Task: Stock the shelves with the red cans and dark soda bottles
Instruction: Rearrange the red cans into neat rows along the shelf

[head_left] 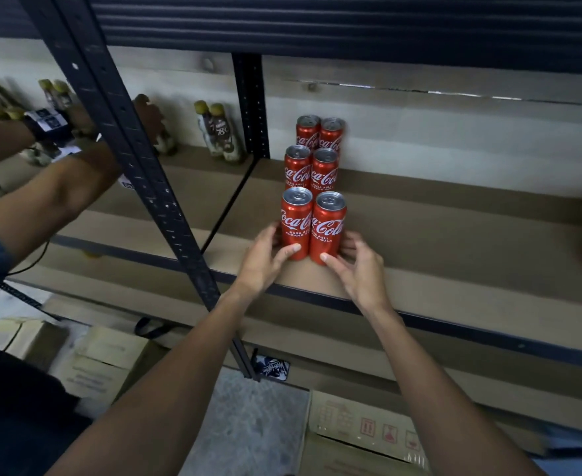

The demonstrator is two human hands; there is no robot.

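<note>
left hand (265,261) and right hand (360,266) cup the front two cans (296,225) low, thumbs in front, fingers curled round the sides; pair stands near shelf (454,242) edge, just ahead of the back rows (323,170). Slide both back together, square, labels out

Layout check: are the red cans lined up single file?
No, the red cans stand two abreast, three rows deep, on the shelf.

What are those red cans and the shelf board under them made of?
Red cans: probably aluminium, glossy red print, bare silvery tops with pull tabs. Shelf board: matte brown, fibreboard or cardboard by its look; hard to tell which.
</note>
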